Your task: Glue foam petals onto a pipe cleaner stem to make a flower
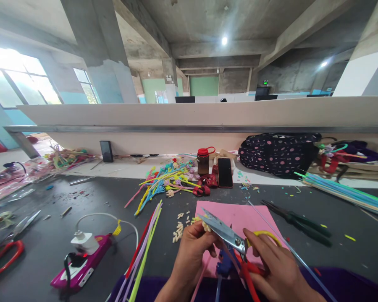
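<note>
My left hand (193, 251) pinches a small pale-yellow piece (206, 225), with its fingers covering part of it. In my right hand (275, 264) is a pair of scissors (225, 233) with red and yellow handles. Their blades are parted and reach over the left fingertips, right beside the pale piece. Below the hands lie a pink sheet (236, 209) and a dark blue object (226, 263), partly hidden by the scissors. Short cream cut pieces (177, 233) are scattered left of my left hand.
Dark-handled pliers (302, 222) lie on the right and a magenta power strip (85, 264) on the left. Behind are a bundle of coloured strips (164, 180), a red-lidded bottle (203, 161), a phone (224, 173) and a patterned bag (279, 155). Other scissors (14, 247) lie far left.
</note>
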The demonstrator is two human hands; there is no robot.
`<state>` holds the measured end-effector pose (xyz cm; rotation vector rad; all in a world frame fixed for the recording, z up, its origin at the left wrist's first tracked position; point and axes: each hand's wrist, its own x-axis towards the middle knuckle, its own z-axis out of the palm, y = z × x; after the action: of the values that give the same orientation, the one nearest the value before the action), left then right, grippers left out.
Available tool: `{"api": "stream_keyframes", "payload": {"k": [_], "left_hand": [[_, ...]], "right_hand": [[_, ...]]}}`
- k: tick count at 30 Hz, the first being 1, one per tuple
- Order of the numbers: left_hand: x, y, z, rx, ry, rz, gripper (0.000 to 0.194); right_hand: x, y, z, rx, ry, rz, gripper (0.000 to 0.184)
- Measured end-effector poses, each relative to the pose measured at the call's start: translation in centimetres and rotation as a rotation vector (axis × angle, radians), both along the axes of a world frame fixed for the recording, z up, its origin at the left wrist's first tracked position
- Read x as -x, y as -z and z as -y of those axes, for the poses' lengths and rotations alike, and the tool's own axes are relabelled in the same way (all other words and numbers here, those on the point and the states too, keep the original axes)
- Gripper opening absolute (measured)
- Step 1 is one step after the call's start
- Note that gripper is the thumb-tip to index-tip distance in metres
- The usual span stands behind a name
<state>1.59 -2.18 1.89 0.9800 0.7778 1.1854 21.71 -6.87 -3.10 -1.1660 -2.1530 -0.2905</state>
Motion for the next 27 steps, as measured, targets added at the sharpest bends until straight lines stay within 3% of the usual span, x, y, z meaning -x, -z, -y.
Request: {"api": "stream_keyframes", "payload": {"k": [12,16,21,27], "left_hand": [[0.5,0.6,-0.6,-0.013,0.082,-0.079,0.015],[0.6,0.9,-0.8,0.001,0.100,-0.047,0.016],[0.7,0.9,-0.8,0.030,0.098,-0.038,0.022],[0.5,1.2,-0.7,-0.013,0.135,-0.022,0.026]], "right_hand": [[-0.1,-0.1,0.2,0.006,-0.008,-0.016,0.065],[0.0,-0.1,0.2,0.073,-0.023,-0.081,0.065],[0.7,-1.5,0.3,0.235,-0.049,-0.193,0.063],[0.6,-1.3,0.2,0.113,0.009,-0.131,0.063]]}}
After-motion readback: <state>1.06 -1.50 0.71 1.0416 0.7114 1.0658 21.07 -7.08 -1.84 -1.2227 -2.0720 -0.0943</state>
